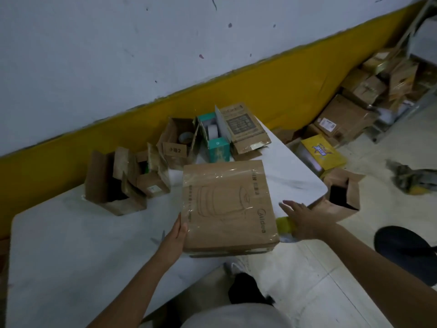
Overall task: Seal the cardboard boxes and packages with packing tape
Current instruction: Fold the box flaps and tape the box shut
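1. At the near right corner of a white worktop [71,245] lies a brown cardboard box [227,204]. Its top face carries a line drawing of an appliance and the word "Midea". Shiny clear tape covers much of that face.
2. The left grip [176,235], a bare hand, is released: its fingers are straight and pressed flat against the box's left side.
3. The right grip [300,217] reaches in over the box's right side, with fingers stretched forward above the worktop edge. A yellowish tape roll [283,224] sits under its palm, touching the box. The thumb is hidden, so I cannot tell whether this grip is grasping the roll or only resting on it.
4. Further back on the worktop stands a cluster of opened cartons:
   - a tall open carton [113,183] at the left;
   - a small brown carton [176,147] with a grey roll [185,138] inside;
   - a teal box [217,149] holding a white roll [212,132];
   - a printed carton [246,126] lying tilted beside the teal box.
5. On the floor to the right are a yellow box [321,152] and an open brown box [343,192] just past the worktop corner. More cartons are heaped [354,107] along the wall.
6. The wall is pale, with a yellow band at its base.
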Motion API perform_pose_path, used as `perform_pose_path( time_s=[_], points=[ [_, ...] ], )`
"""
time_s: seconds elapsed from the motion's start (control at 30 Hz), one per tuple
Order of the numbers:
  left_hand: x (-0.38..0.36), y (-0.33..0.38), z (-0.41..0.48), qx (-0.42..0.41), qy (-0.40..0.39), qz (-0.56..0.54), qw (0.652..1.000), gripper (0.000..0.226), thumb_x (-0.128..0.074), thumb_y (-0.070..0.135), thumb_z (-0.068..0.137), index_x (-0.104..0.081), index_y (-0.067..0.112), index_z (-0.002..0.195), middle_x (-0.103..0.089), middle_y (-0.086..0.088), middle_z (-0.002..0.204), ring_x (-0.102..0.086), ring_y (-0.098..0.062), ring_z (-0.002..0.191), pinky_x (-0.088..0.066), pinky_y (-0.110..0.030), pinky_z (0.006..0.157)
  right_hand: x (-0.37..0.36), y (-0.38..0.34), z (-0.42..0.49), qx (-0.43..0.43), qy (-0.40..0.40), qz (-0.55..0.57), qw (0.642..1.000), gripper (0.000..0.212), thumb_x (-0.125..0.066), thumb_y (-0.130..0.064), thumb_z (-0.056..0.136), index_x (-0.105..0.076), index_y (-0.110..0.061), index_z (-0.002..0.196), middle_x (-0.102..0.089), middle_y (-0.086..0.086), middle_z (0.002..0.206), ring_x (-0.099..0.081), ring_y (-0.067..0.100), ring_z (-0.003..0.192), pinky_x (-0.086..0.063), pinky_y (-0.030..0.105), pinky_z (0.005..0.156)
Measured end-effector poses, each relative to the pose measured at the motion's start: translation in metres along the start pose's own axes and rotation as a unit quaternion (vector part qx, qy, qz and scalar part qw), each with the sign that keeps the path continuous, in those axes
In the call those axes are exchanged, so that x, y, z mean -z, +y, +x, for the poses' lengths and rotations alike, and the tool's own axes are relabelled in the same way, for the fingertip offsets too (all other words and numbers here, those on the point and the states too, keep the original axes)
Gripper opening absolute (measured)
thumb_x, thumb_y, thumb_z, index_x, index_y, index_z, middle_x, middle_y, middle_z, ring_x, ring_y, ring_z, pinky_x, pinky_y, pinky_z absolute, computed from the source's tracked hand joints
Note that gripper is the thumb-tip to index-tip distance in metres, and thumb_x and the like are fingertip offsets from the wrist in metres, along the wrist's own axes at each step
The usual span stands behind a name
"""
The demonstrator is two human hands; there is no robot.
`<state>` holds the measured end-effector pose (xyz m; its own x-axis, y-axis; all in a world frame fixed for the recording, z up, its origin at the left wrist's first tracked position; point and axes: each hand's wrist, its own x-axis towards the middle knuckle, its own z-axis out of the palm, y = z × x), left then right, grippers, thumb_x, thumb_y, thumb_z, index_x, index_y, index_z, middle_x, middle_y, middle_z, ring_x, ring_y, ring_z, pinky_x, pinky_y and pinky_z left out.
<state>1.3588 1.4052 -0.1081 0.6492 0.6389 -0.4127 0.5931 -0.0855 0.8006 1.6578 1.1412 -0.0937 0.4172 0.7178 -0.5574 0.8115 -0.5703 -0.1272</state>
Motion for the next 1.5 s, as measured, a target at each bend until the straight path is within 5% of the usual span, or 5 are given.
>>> perform_pose_path(
  time_s=[0.2,0.3,0.63,1.23,1.5],
  points=[
    [-0.015,0.015,0.017,0.121,0.034,-0.020,0.992,0.051,-0.028,0.045,0.106,-0.043,0.015,0.144,-0.050,-0.010,0.143,-0.048,-0.020,0.123,-0.032,-0.030,0.099,0.023,-0.071,0.017,-0.110,0.063,0.621,0.774,0.037,-0.036,-0.048,0.103,-0.055,-0.033,0.131,-0.064,-0.014,0.125,-0.058,0.016,0.123,-0.050,0.027,0.093],
    [-0.021,0.015,0.014,0.092,0.069,-0.024,0.993,0.054,-0.031,0.048,0.104,-0.046,0.010,0.141,-0.053,-0.014,0.140,-0.050,-0.026,0.127,-0.032,-0.027,0.097,0.021,-0.099,0.022,-0.129,0.101,0.615,0.771,0.069,-0.037,-0.054,0.101,-0.011,-0.025,0.158,-0.039,-0.002,0.152,-0.041,0.028,0.138,-0.036,0.038,0.109],
    [-0.019,-0.009,0.007,0.132,0.066,-0.081,0.986,0.058,-0.027,0.045,0.106,-0.041,0.006,0.146,-0.046,-0.011,0.147,-0.044,-0.029,0.135,-0.029,-0.040,0.118,0.125,-0.144,0.015,0.016,0.060,0.737,0.673,0.045,-0.042,-0.068,0.093,-0.068,-0.039,0.116,-0.074,-0.007,0.111,-0.070,0.014,0.104,-0.057,0.034,0.088],
    [0.005,0.078,-0.021,0.006,0.144,-0.143,0.979,0.070,-0.032,0.042,0.105,0.010,0.023,0.158,-0.004,0.002,0.166,-0.012,-0.019,0.152,-0.016,-0.040,0.123,0.165,-0.188,-0.004,0.160,0.166,0.200,0.952,0.081,-0.066,-0.050,0.087,-0.024,-0.029,0.154,-0.027,-0.004,0.160,-0.022,0.018,0.149,-0.026,0.040,0.119],
    [0.010,0.095,-0.014,-0.044,0.203,-0.133,0.969,0.059,-0.037,0.025,0.107,-0.010,0.020,0.159,-0.022,0.001,0.163,-0.027,-0.017,0.147,-0.024,-0.036,0.121,0.139,-0.198,0.019,0.177,0.198,0.369,0.890,0.046,-0.063,-0.006,0.088,-0.050,-0.038,0.118,-0.058,-0.014,0.104,-0.058,0.007,0.098,-0.041,0.008,0.069]
  ],
)
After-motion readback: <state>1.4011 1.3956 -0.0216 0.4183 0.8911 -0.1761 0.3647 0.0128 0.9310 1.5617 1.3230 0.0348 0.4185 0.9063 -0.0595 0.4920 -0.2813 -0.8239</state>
